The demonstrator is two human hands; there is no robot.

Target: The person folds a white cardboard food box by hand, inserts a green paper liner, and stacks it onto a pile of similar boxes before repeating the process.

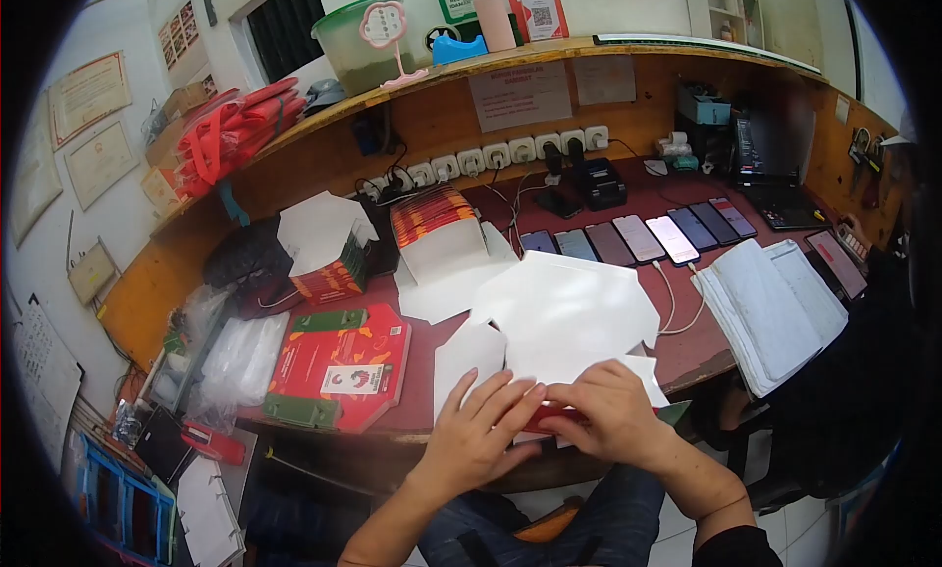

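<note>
A partly folded cardboard box [579,307], white inside with a red outer side, lies at the front edge of the desk before me. My left hand [478,425] has its fingers over the near edge of the box and its thumb lower down, gripping it there. Close beside it, my right hand [608,415] pinches the red near side with bent fingers. The part of the box under both hands is hidden. Left of it lies a flat red and green box [343,361]. Two opened boxes, one red and green [329,258] and one red and orange [442,224], stand behind.
Several phones [638,239] lie in a row at the back right, with white cables [677,302] trailing nearby. A stack of papers [770,312] is at the right, near another person's hand [852,229]. Plastic bags [240,366] lie at the left. Sockets [471,160] line the back panel.
</note>
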